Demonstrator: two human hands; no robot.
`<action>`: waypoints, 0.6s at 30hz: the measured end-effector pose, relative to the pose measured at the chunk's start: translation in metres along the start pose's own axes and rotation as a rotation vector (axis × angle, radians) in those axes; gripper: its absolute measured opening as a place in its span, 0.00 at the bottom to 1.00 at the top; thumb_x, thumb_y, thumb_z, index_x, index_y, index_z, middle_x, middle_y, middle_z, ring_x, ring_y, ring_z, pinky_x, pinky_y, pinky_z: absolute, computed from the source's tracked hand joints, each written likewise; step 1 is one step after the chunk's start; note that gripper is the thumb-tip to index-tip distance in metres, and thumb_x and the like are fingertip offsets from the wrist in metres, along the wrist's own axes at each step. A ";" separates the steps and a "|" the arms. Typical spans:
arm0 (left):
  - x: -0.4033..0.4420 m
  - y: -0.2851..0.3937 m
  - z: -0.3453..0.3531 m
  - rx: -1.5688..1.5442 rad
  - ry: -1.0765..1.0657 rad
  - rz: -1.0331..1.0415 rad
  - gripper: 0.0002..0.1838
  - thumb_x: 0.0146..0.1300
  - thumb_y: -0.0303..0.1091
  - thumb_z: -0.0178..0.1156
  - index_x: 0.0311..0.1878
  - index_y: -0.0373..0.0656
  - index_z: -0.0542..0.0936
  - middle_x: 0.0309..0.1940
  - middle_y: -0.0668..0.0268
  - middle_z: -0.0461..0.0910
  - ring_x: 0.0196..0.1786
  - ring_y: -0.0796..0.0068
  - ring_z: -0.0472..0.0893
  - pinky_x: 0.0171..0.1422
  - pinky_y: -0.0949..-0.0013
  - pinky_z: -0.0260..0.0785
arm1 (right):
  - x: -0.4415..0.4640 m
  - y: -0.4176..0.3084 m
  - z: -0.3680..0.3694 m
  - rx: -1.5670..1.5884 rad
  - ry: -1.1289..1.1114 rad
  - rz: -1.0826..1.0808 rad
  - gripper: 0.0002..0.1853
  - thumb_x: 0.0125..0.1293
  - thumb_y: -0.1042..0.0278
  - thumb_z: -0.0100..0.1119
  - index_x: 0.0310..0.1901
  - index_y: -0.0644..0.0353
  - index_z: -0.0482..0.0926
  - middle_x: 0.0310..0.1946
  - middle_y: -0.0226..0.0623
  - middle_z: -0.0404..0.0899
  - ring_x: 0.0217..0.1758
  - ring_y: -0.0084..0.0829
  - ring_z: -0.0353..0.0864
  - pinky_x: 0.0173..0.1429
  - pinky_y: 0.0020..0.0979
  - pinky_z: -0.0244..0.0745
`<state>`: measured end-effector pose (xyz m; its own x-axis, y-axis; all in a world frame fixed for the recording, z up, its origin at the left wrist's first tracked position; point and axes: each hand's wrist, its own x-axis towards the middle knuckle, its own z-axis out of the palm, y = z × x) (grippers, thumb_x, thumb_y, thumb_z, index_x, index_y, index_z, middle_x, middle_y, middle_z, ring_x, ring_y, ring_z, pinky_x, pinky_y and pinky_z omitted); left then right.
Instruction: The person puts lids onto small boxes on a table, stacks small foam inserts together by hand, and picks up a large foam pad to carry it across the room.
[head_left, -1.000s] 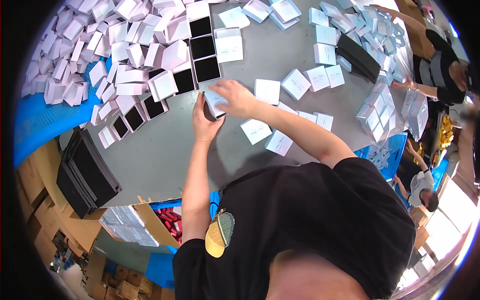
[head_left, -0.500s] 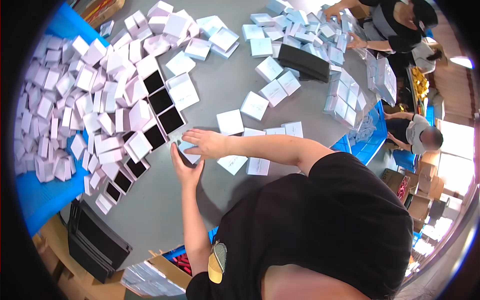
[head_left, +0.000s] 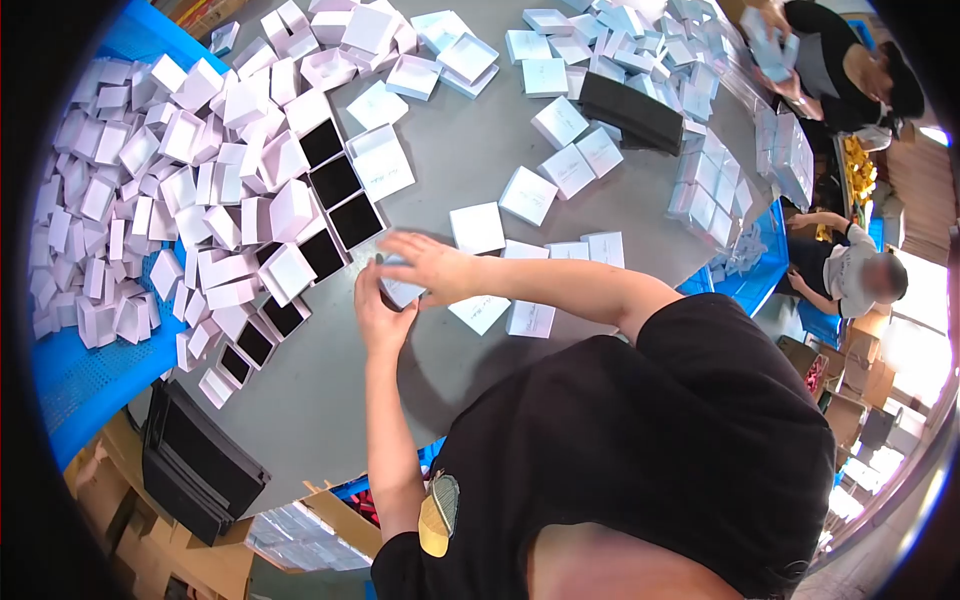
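A small white box (head_left: 402, 290) lies between my two hands, just above the grey table and mostly covered by fingers. My left hand (head_left: 384, 318) grips its near left side, thumb and fingers around it. Across its top and far edge, my right hand (head_left: 436, 268) closes, fingers slightly blurred. Up and to the left stands a row of open white box bases with black inserts (head_left: 355, 220). A white lid (head_left: 382, 162) rests beside that row. Close to my right forearm are several closed white boxes with printed tops (head_left: 480, 312).
A large pile of white box parts (head_left: 200, 180) fills the left, spilling over a blue crate (head_left: 95, 395). Black inserts (head_left: 195, 460) stack at the near left edge; another black stack (head_left: 632, 110) lies at the far side. Co-workers (head_left: 850, 70) are on the right, one holding wrapped boxes.
My hands have closed in around the white box, the right fingers curling more over it. The whole view has shifted slightly. A co-worker has lifted wrapped boxes off the table.
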<state>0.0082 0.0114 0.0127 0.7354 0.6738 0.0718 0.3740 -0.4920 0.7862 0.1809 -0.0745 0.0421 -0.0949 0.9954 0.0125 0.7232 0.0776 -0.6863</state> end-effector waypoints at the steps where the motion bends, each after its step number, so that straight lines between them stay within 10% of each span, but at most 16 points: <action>1: 0.002 -0.002 0.000 0.018 -0.013 0.005 0.45 0.37 0.32 0.75 0.64 0.38 0.68 0.56 0.51 0.73 0.60 0.48 0.72 0.64 0.53 0.66 | -0.004 -0.004 -0.005 0.103 0.028 0.118 0.43 0.48 0.73 0.70 0.69 0.53 0.63 0.70 0.50 0.58 0.72 0.50 0.61 0.70 0.46 0.66; 13: -0.004 0.002 0.001 0.028 0.051 0.024 0.42 0.39 0.32 0.74 0.61 0.42 0.67 0.54 0.53 0.74 0.58 0.48 0.73 0.63 0.52 0.66 | -0.004 0.023 0.006 0.054 0.178 0.069 0.44 0.47 0.72 0.72 0.68 0.57 0.63 0.59 0.45 0.74 0.61 0.47 0.75 0.62 0.42 0.72; 18: 0.002 0.009 0.005 0.077 -0.004 0.059 0.43 0.38 0.33 0.75 0.61 0.42 0.67 0.57 0.54 0.72 0.60 0.50 0.71 0.65 0.53 0.65 | 0.002 0.020 -0.021 0.225 -0.228 0.216 0.52 0.39 0.70 0.77 0.70 0.52 0.62 0.61 0.47 0.72 0.64 0.45 0.73 0.64 0.43 0.71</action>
<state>0.0156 0.0055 0.0169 0.7598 0.6401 0.1141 0.3718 -0.5717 0.7314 0.2100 -0.0700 0.0437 -0.1247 0.9474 -0.2947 0.5777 -0.1722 -0.7979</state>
